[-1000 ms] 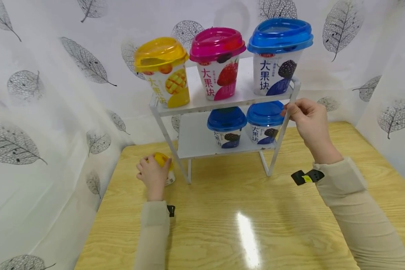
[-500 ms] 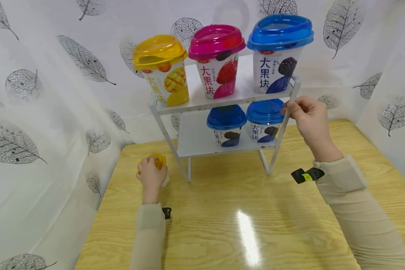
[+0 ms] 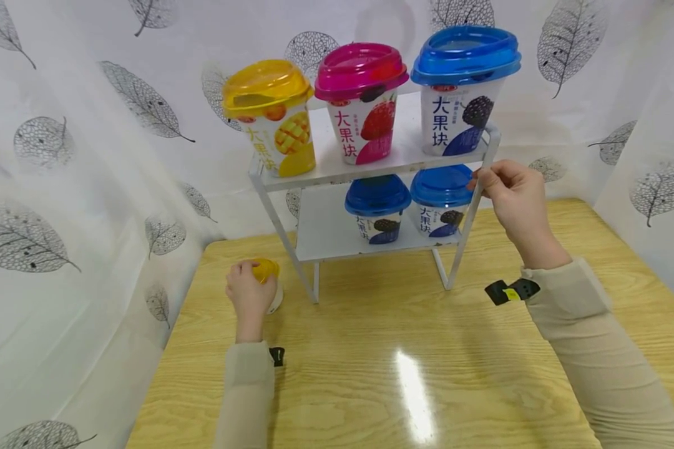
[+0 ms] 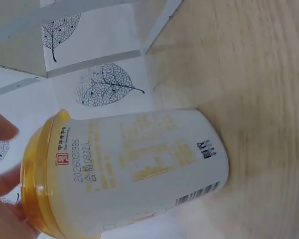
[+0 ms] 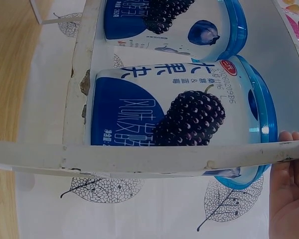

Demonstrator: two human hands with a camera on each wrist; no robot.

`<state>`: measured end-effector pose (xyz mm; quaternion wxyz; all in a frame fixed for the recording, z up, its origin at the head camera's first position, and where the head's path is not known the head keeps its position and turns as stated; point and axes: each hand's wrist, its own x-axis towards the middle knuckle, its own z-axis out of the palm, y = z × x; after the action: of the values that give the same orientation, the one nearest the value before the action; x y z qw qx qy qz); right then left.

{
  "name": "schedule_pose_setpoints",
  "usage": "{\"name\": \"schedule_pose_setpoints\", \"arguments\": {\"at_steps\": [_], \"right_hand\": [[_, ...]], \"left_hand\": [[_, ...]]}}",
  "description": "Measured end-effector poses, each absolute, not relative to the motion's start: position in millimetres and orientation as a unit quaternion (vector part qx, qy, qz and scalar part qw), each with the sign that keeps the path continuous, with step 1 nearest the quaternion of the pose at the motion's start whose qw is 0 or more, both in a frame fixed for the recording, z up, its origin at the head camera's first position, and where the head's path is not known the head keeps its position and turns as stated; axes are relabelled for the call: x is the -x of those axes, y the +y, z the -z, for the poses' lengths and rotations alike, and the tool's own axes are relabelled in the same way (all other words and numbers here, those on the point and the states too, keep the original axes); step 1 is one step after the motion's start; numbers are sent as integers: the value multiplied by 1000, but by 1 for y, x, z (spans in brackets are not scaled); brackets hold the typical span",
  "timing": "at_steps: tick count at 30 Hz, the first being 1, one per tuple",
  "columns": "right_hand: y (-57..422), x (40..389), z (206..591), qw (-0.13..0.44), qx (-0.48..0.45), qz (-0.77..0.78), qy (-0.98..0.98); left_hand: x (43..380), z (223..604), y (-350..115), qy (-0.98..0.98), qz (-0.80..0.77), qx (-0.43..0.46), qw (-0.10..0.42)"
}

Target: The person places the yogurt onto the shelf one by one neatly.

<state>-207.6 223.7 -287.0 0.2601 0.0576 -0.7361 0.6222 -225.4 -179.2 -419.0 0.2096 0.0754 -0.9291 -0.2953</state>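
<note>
My left hand (image 3: 248, 294) grips the yellow lid of a yogurt cup (image 4: 149, 164) at the left of the wooden table, beside the rack's left leg. Its printed white side faces the left wrist camera; whether its base touches the table is unclear. With thumb and fingertips my right hand (image 3: 513, 196) holds the right post (image 5: 189, 158) of a white two-tier rack (image 3: 331, 171). Close to those fingers, on the lower shelf, stands a blue-lidded blackberry yogurt cup (image 3: 440, 202), with another blue-lidded cup (image 3: 377, 212) to its left.
On the upper shelf stand a yellow-lidded mango cup (image 3: 269, 118), a pink-lidded strawberry cup (image 3: 362, 103) and a large blue-lidded cup (image 3: 465, 90). A leaf-patterned white curtain (image 3: 123, 187) borders the table (image 3: 342, 374) at the back and sides.
My left hand has shifted slightly left and nearer with the yellow-lidded yogurt cup. The right hand keeps its hold on the rack post.
</note>
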Motion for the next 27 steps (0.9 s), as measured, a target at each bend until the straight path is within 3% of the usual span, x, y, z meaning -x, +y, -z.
{"name": "schedule_pose_setpoints", "arguments": {"at_steps": [4,9,12,20,27], "right_hand": [[223,208,287,259,-60,-627,-732],[224,207,287,259,-61,-629,-730],[223,207,286,257,-57,-622,-738],[224,207,286,260,-57,-619,-739],[224,207,288,263,-57,-614,-742]], "left_hand": [[230,414,-180,-941,249,-119,194],[235,407,-183,-971,168,-133,102],[237,406,-185,-977,153,-128,74],[236,405,-187,-980,167,-87,65],[232,405,-182,-974,195,-68,90]]}}
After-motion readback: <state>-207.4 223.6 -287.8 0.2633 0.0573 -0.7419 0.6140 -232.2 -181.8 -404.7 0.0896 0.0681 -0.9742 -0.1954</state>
